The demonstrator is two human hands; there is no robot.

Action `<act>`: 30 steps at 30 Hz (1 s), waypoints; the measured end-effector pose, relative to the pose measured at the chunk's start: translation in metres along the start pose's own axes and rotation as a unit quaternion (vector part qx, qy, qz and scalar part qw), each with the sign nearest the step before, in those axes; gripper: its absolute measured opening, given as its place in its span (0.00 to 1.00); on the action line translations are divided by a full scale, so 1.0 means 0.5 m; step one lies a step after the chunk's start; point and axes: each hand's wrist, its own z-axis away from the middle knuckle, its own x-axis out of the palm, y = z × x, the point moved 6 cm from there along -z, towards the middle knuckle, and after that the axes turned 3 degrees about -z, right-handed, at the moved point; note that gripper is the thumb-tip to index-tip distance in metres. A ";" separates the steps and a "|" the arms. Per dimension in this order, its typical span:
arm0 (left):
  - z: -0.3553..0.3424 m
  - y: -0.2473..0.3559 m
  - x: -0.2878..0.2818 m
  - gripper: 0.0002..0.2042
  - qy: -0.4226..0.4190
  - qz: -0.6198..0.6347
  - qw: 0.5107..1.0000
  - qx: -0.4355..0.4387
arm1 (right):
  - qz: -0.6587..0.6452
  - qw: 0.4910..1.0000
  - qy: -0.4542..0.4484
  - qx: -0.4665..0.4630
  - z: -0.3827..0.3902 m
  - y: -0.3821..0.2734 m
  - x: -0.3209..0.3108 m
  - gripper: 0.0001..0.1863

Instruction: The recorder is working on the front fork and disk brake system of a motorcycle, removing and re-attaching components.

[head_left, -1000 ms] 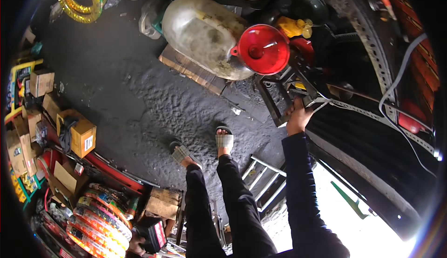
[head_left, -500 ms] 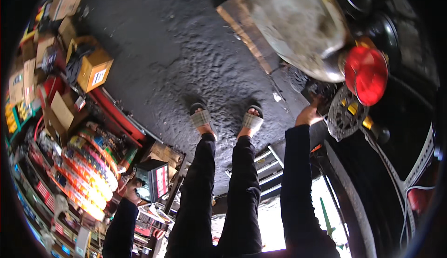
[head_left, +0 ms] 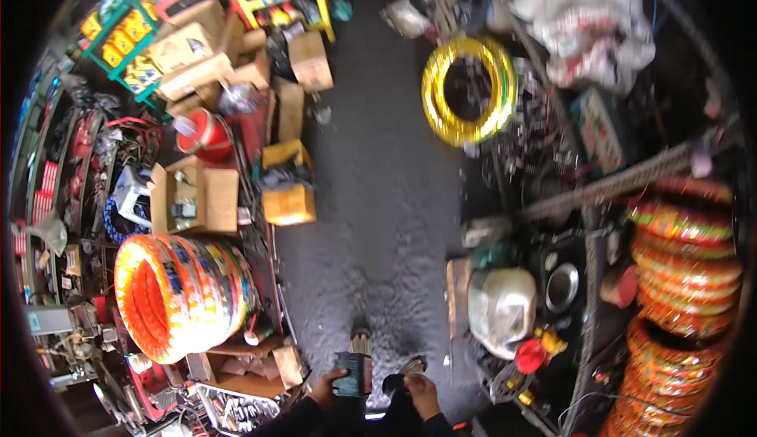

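A dark box is sitting in the left hand, which is gripping it by its left side with the thumb lying over the near face. The box is being held out over the floor, just right of that hand's palm and partly hiding a foot behind it. Taking hold of it looks done; it is not yet resting on any surface, and whether it is open or sealed is too blurred to tell. How much is left is not showing.

The right hand is hanging well apart from the box, to its right, with its fingers bending inward. A dark patch is showing just left of those fingers, but I cannot tell whether the hand is grasping it or only passing in front of it. A sandal is showing just ahead of this hand.

Farther out, a brown carton is standing near the left hand, left and slightly ahead, and a tray of metal tools is lying beyond, to its left. Right of the right hand and ahead, a red funnel is standing near a pale tank, while gold-wrapped rings are lying far ahead
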 end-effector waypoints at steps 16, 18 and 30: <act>-0.089 0.866 0.599 0.34 -0.119 -0.055 0.954 0.271 | 0.095 0.974 -0.022 -0.204 -0.808 -1.082 -0.279 0.40; -0.097 1.014 0.602 0.33 -0.113 0.024 0.901 0.418 | 0.093 0.957 -0.051 -0.270 -0.914 -1.200 -0.256 0.38; -0.194 1.768 0.605 0.26 0.017 0.048 0.899 0.435 | 0.212 0.907 -0.200 -0.303 -1.651 -1.684 0.000 0.34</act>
